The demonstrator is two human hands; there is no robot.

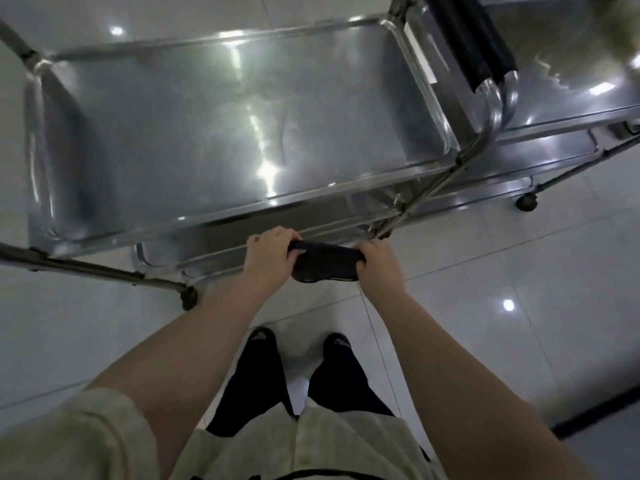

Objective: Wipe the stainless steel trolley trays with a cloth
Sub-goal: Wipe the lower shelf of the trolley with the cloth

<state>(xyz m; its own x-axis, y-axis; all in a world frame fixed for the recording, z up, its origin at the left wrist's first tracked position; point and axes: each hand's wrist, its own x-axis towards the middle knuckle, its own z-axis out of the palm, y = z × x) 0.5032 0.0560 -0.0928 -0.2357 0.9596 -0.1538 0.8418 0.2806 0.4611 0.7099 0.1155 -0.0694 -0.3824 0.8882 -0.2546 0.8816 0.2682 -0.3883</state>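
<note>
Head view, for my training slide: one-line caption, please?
Left hand and right hand grip a dark cloth between them, near the trolley's top tray.

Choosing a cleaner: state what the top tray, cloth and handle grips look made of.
top tray: likely polished stainless steel, mirror-like glare streaks. cloth: dark matte fabric, bunches softly. handle grips: perhaps black foam or rubber, dull.

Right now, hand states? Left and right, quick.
Left hand: closed, gripping the left end of the dark cloth.
Right hand: closed, gripping the cloth's right end, in front of the trolley.
</note>
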